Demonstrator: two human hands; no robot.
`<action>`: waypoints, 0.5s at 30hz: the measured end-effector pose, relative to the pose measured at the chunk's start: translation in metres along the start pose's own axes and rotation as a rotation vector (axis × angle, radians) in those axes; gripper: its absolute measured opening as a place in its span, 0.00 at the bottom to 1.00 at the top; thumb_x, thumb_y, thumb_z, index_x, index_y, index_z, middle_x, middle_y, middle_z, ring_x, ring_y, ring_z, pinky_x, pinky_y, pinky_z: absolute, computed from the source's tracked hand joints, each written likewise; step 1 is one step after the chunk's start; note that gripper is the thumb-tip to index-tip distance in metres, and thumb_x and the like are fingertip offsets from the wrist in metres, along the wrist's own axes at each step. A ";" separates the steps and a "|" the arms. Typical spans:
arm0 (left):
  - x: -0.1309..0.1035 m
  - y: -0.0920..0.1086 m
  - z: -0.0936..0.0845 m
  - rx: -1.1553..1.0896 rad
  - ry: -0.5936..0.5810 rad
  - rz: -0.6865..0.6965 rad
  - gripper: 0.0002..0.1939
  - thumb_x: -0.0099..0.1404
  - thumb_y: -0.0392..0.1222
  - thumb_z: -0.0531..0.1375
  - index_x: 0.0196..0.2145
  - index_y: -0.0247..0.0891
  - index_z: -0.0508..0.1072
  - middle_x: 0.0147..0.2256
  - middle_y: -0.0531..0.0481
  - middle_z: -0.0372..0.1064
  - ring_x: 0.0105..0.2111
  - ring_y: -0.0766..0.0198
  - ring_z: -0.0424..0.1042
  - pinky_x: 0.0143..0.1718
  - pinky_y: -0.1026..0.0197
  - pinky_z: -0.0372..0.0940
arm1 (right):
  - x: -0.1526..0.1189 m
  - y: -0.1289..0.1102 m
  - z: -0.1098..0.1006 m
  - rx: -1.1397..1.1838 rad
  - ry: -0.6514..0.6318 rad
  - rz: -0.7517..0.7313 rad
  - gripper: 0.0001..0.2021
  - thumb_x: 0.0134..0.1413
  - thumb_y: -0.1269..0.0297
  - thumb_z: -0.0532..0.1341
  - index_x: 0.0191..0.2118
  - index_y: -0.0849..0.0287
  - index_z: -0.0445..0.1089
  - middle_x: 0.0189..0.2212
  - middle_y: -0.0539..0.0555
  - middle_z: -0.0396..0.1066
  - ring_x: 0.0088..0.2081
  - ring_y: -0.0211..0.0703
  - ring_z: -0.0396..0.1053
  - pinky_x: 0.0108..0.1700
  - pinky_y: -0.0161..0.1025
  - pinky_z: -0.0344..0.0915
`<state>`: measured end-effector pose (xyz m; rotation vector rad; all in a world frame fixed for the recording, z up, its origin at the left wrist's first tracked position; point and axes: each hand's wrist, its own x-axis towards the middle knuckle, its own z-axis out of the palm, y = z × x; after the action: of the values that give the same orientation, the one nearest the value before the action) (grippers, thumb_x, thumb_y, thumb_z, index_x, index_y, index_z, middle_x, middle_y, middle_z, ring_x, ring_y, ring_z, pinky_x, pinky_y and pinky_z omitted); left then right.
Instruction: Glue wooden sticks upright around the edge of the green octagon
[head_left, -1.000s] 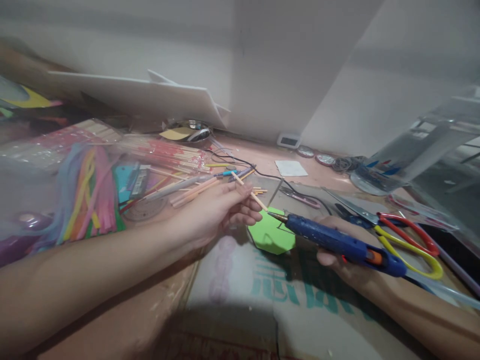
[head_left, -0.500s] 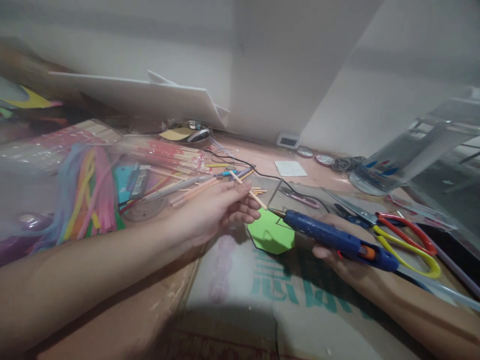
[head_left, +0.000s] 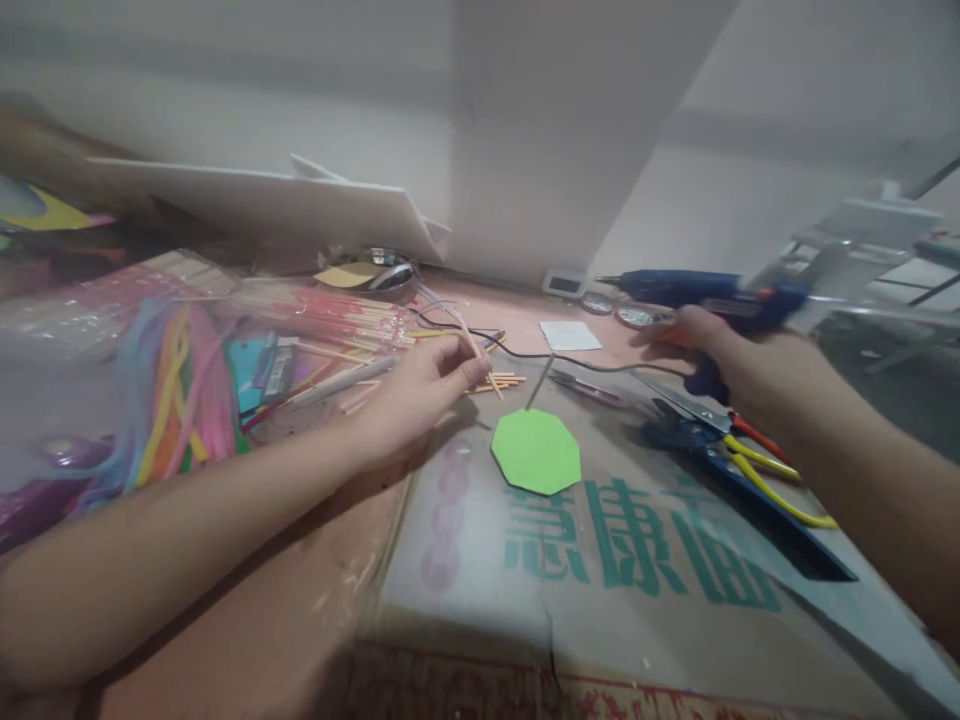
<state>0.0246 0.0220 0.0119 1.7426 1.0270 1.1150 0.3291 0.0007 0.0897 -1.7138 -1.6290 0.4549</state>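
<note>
Between thumb and fingers, my left hand [head_left: 442, 385] pinches a thin wooden stick [head_left: 478, 350], held slanting above the table. My right hand [head_left: 705, 345] grips a blue glue gun [head_left: 675, 285] raised on the right, its nozzle pointing left toward the wall. A green octagonal sheet [head_left: 536, 452] lies flat on the cardboard between and below both hands. Several short sticks [head_left: 506, 382] rest just beyond my left fingers. Below my right hand are scissors [head_left: 739, 455] with red and yellow handles, partly hidden by my forearm.
Pastel pipe cleaners [head_left: 176, 390] and bagged sticks [head_left: 322, 312] crowd the left. A black cord [head_left: 592, 366] crosses the table. A pink craft knife [head_left: 589, 390], a white square [head_left: 570, 335] and a small digital display [head_left: 564, 283] lie farther back. Printed cardboard [head_left: 480, 590] covers the front.
My right hand has lifted the glue gun up and to the right, away from the stick. My left hand has shifted slightly left and tilted the stick more upright. The green octagon is now uncovered.
</note>
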 end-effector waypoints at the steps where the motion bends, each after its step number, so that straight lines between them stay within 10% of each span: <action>1: 0.001 0.000 0.000 0.084 -0.006 0.044 0.11 0.70 0.48 0.60 0.35 0.37 0.74 0.33 0.51 0.73 0.35 0.63 0.71 0.37 0.61 0.64 | 0.014 0.001 0.002 -0.018 -0.044 0.025 0.18 0.64 0.49 0.59 0.43 0.58 0.77 0.44 0.58 0.81 0.44 0.46 0.78 0.41 0.37 0.73; 8: 0.009 0.003 0.001 0.446 -0.113 0.284 0.12 0.71 0.46 0.57 0.33 0.37 0.74 0.35 0.49 0.74 0.38 0.59 0.72 0.41 0.58 0.62 | 0.098 0.045 0.049 -0.211 -0.079 0.080 0.12 0.60 0.57 0.65 0.38 0.64 0.78 0.38 0.63 0.80 0.37 0.48 0.77 0.32 0.37 0.68; 15: 0.010 -0.006 0.002 0.402 -0.145 0.323 0.11 0.74 0.44 0.54 0.35 0.37 0.71 0.36 0.47 0.73 0.39 0.59 0.71 0.42 0.58 0.63 | 0.113 0.067 0.060 -0.427 -0.142 0.067 0.17 0.64 0.53 0.62 0.42 0.63 0.77 0.36 0.62 0.80 0.36 0.52 0.77 0.38 0.42 0.69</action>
<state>0.0283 0.0329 0.0082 2.3402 0.9471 1.0012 0.3518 0.1287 0.0266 -2.0924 -1.8753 0.2760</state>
